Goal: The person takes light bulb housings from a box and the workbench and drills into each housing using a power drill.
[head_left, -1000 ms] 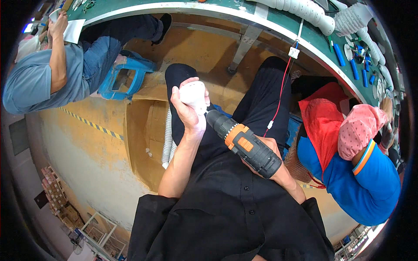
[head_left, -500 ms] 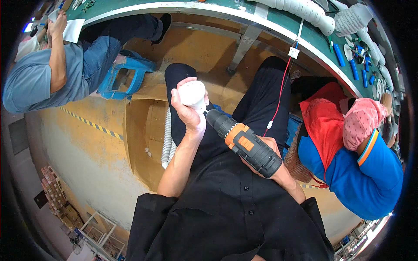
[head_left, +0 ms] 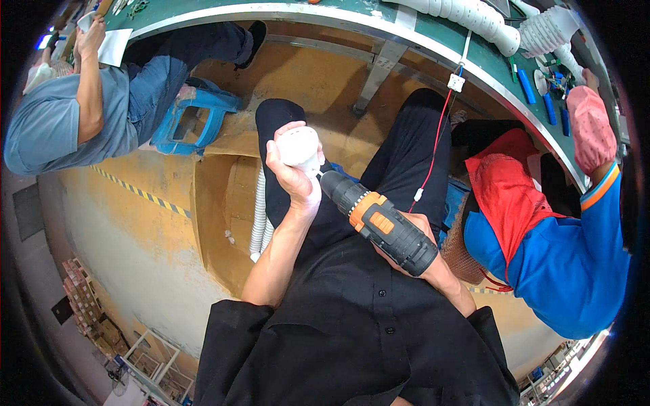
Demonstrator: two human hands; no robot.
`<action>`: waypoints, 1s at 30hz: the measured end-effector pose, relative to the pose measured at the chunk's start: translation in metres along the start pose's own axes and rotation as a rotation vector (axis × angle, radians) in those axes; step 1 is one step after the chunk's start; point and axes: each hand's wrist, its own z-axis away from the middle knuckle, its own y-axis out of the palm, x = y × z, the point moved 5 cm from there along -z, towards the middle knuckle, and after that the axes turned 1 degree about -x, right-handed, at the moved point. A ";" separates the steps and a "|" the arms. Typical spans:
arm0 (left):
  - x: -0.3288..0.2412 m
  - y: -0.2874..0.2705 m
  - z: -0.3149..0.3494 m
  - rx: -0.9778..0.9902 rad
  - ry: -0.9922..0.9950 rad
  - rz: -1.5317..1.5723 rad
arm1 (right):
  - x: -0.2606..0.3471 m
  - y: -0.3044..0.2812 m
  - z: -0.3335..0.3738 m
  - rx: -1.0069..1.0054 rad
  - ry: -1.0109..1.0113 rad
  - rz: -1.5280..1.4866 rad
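Above my lap, my left hand (head_left: 291, 169) is closed around a white rounded plastic housing (head_left: 299, 147). My right hand (head_left: 421, 233) grips a black and orange cordless drill (head_left: 379, 222) from beneath, and the drill's body hides most of the fingers. Its chuck points up and to the left, with the bit meeting the lower right side of the housing by my left palm. Whether a screw sits at the bit's tip is too small to tell.
An open cardboard box (head_left: 215, 223) and a white corrugated hose (head_left: 261, 216) are left of my legs. Ahead runs a green workbench (head_left: 338, 5); a red cable (head_left: 437, 149) hangs from it. People sit on both sides, the left one near a blue stool (head_left: 193, 118).
The co-worker on the right has reached a pink-sleeved arm farther forward over the bench. My hands, the drill and the housing have stayed in place.
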 end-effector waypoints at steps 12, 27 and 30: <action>0.000 -0.001 0.001 -0.034 0.009 0.009 | -0.002 0.002 0.000 0.008 -0.006 0.035; 0.002 -0.004 0.004 -0.078 -0.029 0.065 | -0.009 0.003 0.003 0.012 0.049 -0.049; 0.005 0.001 0.004 -0.014 -0.029 0.048 | -0.013 0.003 0.008 -0.001 0.073 -0.077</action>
